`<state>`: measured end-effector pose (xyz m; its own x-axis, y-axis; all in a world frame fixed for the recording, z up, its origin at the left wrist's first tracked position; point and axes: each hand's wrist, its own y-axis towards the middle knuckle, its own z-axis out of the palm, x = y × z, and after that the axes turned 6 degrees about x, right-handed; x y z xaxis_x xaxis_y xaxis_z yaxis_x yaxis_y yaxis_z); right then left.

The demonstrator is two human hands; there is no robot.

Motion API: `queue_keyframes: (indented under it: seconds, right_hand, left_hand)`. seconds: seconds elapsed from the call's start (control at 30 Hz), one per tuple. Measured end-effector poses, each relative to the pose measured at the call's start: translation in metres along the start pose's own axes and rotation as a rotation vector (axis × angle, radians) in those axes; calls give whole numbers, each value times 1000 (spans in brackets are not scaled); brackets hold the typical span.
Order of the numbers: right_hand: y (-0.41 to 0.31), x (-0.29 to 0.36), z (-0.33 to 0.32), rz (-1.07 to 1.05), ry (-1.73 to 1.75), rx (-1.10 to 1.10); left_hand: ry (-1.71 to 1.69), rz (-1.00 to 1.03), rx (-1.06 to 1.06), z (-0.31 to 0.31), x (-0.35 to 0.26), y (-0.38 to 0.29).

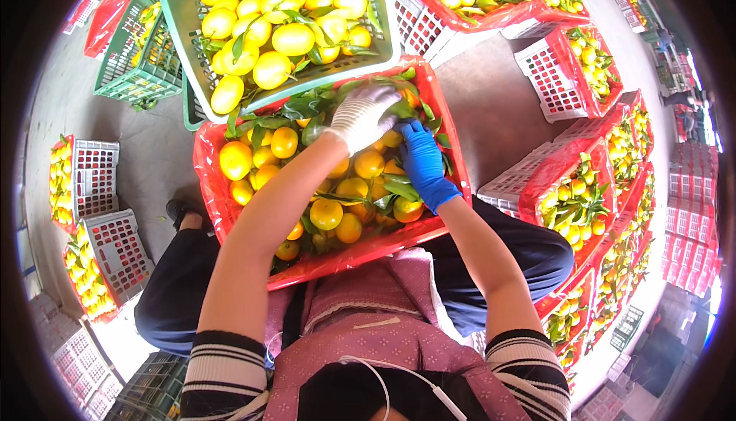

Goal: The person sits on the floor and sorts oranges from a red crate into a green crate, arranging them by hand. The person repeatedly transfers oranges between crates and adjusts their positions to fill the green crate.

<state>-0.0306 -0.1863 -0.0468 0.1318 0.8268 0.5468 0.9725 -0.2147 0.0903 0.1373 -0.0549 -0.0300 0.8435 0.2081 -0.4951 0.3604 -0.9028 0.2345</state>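
A crate lined with red plastic film (pixel 445 116) stands before me between my knees, with mandarins (pixel 326 214) and green leaves (pixel 401 189) in it. In a white knitted glove, my left hand (pixel 365 115) is over the leaves at the crate's far side, blurred by motion. Beside it, my right hand (pixel 424 159) wears a blue glove, its fingers bent down among the fruit near the right wall. A yellow-green mandarin (pixel 392 138) shows between the two hands. The fingertips are partly hidden, so whether either hand grips fruit is unclear.
A green plastic crate (pixel 187 70) heaped with leafy mandarins overlaps the far edge of the lined crate. More red-lined white crates (pixel 552 85) of fruit stand to the right and far right. Other white crates (pixel 96 174) and a green crate (pixel 141 70) are at the left.
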Motion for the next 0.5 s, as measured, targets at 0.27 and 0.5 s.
queue_keyframes:
  seconds: [0.27,0.5]
  right_hand:
    - [82,-31,-41,114,-102,144]
    - [107,-43,6,136,-508,287]
  left_hand:
    - [313,-386,275,27,4,5]
    - [194,-400,122,73,32,18]
